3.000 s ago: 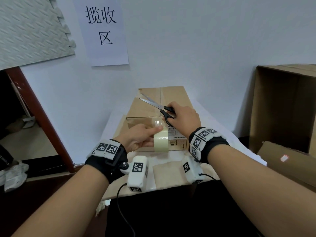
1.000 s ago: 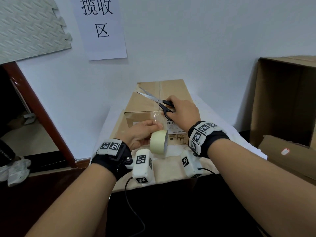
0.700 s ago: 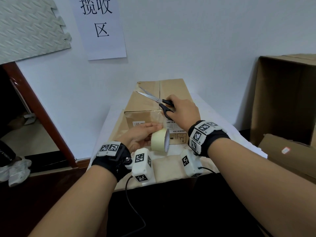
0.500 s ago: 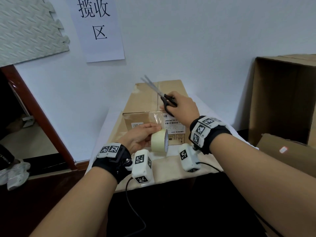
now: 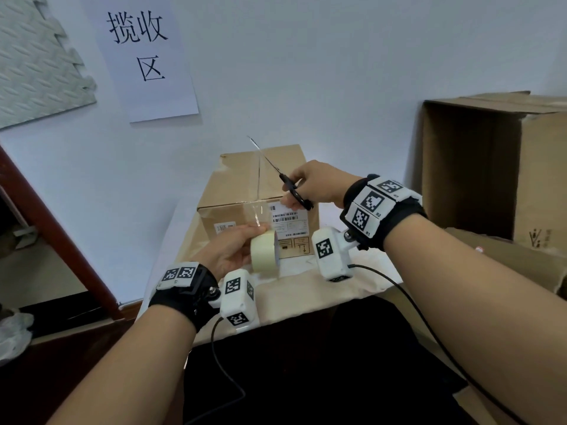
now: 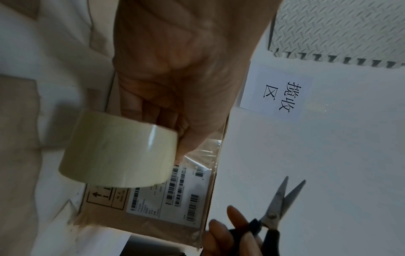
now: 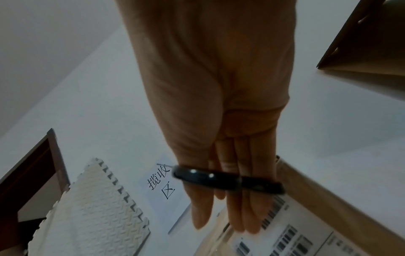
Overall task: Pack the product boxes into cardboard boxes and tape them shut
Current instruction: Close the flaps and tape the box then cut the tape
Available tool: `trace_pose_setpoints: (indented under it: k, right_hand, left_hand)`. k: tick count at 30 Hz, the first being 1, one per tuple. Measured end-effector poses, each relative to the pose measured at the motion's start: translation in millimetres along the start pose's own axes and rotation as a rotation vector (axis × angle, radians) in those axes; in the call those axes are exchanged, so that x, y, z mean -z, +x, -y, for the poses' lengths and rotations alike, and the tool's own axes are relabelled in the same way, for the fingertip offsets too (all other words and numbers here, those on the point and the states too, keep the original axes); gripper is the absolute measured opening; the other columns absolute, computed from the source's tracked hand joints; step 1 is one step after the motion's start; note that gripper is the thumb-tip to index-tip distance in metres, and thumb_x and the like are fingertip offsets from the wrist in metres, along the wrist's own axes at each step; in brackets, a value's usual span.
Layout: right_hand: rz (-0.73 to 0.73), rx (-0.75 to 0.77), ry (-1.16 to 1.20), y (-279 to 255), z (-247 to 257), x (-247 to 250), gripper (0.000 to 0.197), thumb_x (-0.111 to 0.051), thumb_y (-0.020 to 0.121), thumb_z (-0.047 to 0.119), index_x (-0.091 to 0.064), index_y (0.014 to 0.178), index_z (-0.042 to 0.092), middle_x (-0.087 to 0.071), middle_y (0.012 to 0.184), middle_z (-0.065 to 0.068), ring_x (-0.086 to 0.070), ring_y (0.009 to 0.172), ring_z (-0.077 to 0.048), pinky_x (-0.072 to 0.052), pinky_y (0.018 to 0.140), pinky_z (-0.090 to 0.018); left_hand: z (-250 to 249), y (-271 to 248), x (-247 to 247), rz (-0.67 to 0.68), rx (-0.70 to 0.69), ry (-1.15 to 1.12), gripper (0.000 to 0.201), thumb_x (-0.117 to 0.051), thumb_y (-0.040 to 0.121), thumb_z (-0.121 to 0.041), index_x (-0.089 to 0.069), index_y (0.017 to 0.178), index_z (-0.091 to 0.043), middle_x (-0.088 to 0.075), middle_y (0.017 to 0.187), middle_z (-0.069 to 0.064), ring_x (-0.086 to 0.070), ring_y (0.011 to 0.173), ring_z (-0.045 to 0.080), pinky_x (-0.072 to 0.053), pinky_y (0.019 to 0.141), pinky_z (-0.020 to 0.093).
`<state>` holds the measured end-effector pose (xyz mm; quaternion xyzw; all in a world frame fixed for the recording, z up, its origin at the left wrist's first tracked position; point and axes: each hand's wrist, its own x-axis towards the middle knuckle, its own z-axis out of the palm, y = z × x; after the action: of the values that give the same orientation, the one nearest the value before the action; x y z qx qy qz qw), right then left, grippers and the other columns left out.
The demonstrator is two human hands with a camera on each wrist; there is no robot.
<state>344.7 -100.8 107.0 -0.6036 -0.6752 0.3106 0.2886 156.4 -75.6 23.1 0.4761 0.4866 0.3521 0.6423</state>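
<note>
A closed cardboard box (image 5: 239, 191) with a white barcode label (image 5: 287, 217) stands on the table against the wall. Clear tape runs along its top seam and down the near face. My left hand (image 5: 233, 253) grips a pale yellow tape roll (image 5: 264, 252) in front of that face, a clear strip (image 6: 203, 152) still joining roll and box. My right hand (image 5: 313, 185) holds black-handled scissors (image 5: 287, 182) above the box's near top edge, blades slightly apart and pointing up to the left. In the right wrist view its fingers (image 7: 232, 199) pass through the black handle loops (image 7: 228, 180).
A white-covered table (image 5: 306, 289) carries the box. A big open cardboard box (image 5: 491, 167) stands at the right, with a flat carton (image 5: 521, 265) below it. A paper sign (image 5: 144, 53) and a grey foam mat (image 5: 36, 65) hang on the wall. A dark red frame (image 5: 55, 237) slants at the left.
My right hand has lifted the scissors off the box top and swung the blades upward. The left hand with the tape roll has stayed low at the box's near face.
</note>
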Motion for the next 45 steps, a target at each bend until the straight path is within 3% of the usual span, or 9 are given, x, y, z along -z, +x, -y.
trace_pose_setpoints:
  k: [3,7,11,14,18,30,36,41,45]
  right_hand:
    - [0.109,-0.028,0.026,-6.8,-2.2,3.7,0.031,-0.075,0.08,0.019,-0.066,0.105,0.003,-0.071,0.083,-0.009,-0.069,0.075,-0.018,-0.058,0.077,-0.03]
    - [0.237,-0.131,-0.122,-14.3,-11.1,5.5,0.031,-0.076,0.077,0.034,-0.069,0.099,0.014,-0.069,0.075,-0.003,-0.064,0.061,-0.01,-0.051,0.057,-0.018]
    - [0.339,-0.243,-0.128,-18.0,-21.3,6.6,0.051,-0.076,0.076,0.039,-0.066,0.111,0.002,-0.065,0.074,-0.007,-0.058,0.068,-0.02,-0.052,0.077,-0.033]
    - [0.353,-0.301,-0.139,-22.9,-19.9,10.4,0.05,-0.072,0.08,0.038,-0.064,0.115,0.003,-0.059,0.071,-0.006,-0.054,0.065,-0.018,-0.046,0.068,-0.028]
    - [0.323,-0.333,-0.239,-25.0,-21.9,12.9,0.045,-0.074,0.078,0.037,-0.068,0.108,0.005,-0.058,0.071,-0.004,-0.053,0.065,-0.017,-0.046,0.067,-0.026]
    - [0.298,-0.177,-0.307,-10.4,-17.4,-5.1,0.032,-0.078,0.074,0.038,-0.073,0.092,0.012,-0.066,0.069,0.0,-0.058,0.064,-0.015,-0.054,0.082,-0.031]
    - [0.282,-0.144,-0.317,-10.1,-19.5,-5.6,0.033,-0.078,0.075,0.032,-0.073,0.097,0.008,-0.065,0.067,0.0,-0.056,0.057,-0.011,-0.053,0.08,-0.029]
    - [0.294,-0.128,-0.31,-10.3,-21.1,-8.0,0.018,-0.079,0.075,0.028,-0.073,0.084,0.013,-0.061,0.05,0.007,-0.051,0.043,-0.006,-0.05,0.068,-0.024]
    - [0.308,-0.13,-0.307,-10.1,-20.5,-8.1,0.028,-0.079,0.074,0.031,-0.073,0.088,0.006,-0.062,0.057,0.001,-0.051,0.048,-0.01,-0.048,0.067,-0.024]
  left_hand:
    - [0.6,-3.9,-2.4,0.018,-0.017,-0.032,0.01,-0.057,0.092,-0.014,-0.065,0.097,-0.012,-0.072,0.069,-0.001,-0.068,0.058,0.009,-0.052,0.048,0.021]
    - [1.7,-7.2,-3.6,0.072,-0.032,-0.069,0.014,-0.05,0.095,-0.014,-0.063,0.097,-0.008,-0.072,0.076,0.005,-0.069,0.063,0.014,-0.054,0.053,0.023]
    - [4.4,-8.7,-4.4,0.052,-0.066,-0.026,0.02,-0.048,0.098,-0.021,-0.064,0.097,-0.009,-0.072,0.08,0.005,-0.069,0.068,0.014,-0.055,0.056,0.024]
    - [5.1,-8.9,-5.3,0.031,-0.08,-0.028,0.022,-0.051,0.097,-0.022,-0.063,0.105,-0.006,-0.072,0.085,0.007,-0.069,0.071,0.014,-0.054,0.056,0.024]
    - [2.8,-10.1,-6.0,0.014,-0.09,-0.032,0.016,-0.051,0.097,-0.018,-0.064,0.093,-0.01,-0.071,0.067,0.001,-0.067,0.056,0.01,-0.052,0.047,0.022]
    - [2.7,-5.7,-2.9,0.025,-0.097,0.006,0.018,-0.051,0.096,-0.016,-0.064,0.085,-0.011,-0.07,0.063,-0.001,-0.066,0.053,0.008,-0.052,0.048,0.02]
    - [1.8,-2.7,0.7,0.041,-0.072,0.003,0.016,-0.052,0.096,-0.016,-0.065,0.088,-0.01,-0.071,0.068,0.001,-0.067,0.058,0.01,-0.054,0.051,0.022]
    - [0.3,0.9,6.9,0.06,-0.021,0.018,0.015,-0.053,0.095,-0.019,-0.066,0.091,-0.012,-0.072,0.073,0.001,-0.068,0.063,0.011,-0.054,0.057,0.025]
    - [-3.8,3.6,11.7,0.075,0.028,0.06,0.014,-0.055,0.094,-0.022,-0.067,0.097,-0.016,-0.073,0.079,-0.002,-0.066,0.07,0.01,-0.052,0.059,0.025]
